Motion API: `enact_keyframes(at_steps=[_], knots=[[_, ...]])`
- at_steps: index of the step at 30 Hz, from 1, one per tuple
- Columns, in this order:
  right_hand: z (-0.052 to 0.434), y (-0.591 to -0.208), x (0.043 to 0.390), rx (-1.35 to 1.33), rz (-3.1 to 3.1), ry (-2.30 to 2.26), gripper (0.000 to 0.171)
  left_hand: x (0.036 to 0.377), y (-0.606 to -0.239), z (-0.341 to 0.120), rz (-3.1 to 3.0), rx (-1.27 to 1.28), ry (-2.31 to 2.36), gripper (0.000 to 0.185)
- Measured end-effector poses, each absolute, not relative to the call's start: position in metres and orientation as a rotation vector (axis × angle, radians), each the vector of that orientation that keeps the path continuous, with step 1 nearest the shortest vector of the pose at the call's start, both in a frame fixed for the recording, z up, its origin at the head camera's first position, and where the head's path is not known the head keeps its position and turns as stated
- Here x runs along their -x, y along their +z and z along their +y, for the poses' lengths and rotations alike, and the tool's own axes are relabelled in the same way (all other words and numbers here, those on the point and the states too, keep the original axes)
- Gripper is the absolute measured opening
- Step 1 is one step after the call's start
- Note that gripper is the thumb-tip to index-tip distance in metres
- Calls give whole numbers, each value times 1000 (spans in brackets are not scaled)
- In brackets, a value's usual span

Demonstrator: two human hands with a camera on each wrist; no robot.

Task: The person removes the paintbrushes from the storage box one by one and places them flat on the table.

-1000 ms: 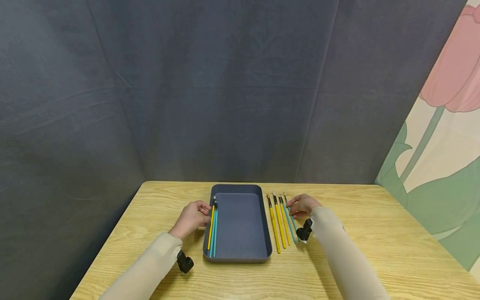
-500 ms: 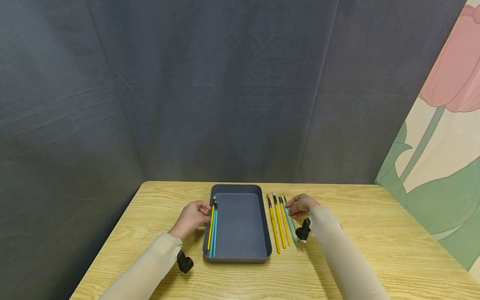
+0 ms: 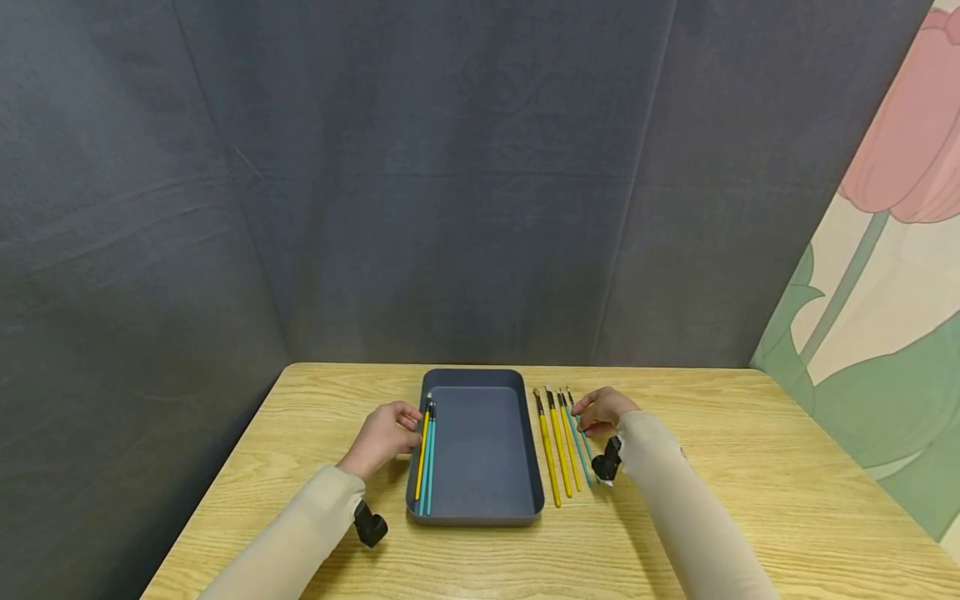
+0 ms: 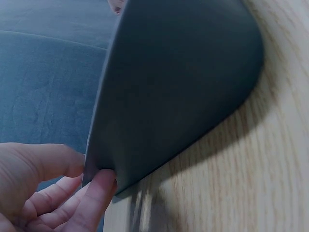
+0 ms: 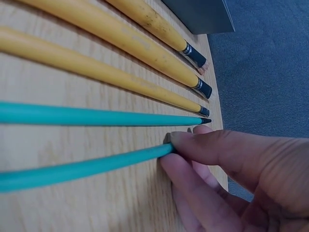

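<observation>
**Operator:** On the wooden surface (image 3: 712, 467) I see a dark grey tray (image 3: 480, 454) in the middle, with its long side running away from the person. My left hand (image 3: 384, 435) is at the left wall of this tray. The wrist view shows the thumb and one fingertip pinching the thin rim, so this hand is clamped on the tray.

**Colleague:** And what is lying inside the tray?

**Operator:** Along the left wall lie one yellow brush (image 3: 422, 450) and a teal brush (image 3: 428, 462), close together and parallel to the wall. I cannot tell if there is more than one teal brush there.

**Colleague:** Where is the right hand?

**Operator:** Just right of the tray, a row of brushes lies on the surface: three with yellow handles (image 3: 558, 450) and two teal ones, all parallel, tips pointing away. My right hand (image 3: 603, 410) is at the far end of the row, on its right side. In the right wrist view the thumb and fingers (image 5: 212, 145) are closed together on the outermost teal brush (image 5: 82, 169), near its tip. The handle is lying flat on the wood. The next teal brush (image 5: 96, 117) lies just beside it, not touched.
</observation>
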State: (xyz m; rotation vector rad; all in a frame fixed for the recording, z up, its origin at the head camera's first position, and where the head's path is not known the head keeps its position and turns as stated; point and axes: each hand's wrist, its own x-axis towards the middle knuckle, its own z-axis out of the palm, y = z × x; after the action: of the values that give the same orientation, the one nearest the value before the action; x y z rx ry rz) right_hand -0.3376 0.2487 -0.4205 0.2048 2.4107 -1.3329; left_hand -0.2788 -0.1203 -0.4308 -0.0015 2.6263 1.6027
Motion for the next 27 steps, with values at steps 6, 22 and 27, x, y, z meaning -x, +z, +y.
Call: enact_keyframes(at_steps=[6,22,27], knots=[[248,-419,336,-191,2420,-1311,25,279,-432,-121,2620,1,1605,32],[250,-422,337,-164,2416,-1320,25,280,-433,-122,2609,-7,1618,32],[251,-422,336,-156,2394,-1355,26,281,-433,-122,2618,-10,1606,31]])
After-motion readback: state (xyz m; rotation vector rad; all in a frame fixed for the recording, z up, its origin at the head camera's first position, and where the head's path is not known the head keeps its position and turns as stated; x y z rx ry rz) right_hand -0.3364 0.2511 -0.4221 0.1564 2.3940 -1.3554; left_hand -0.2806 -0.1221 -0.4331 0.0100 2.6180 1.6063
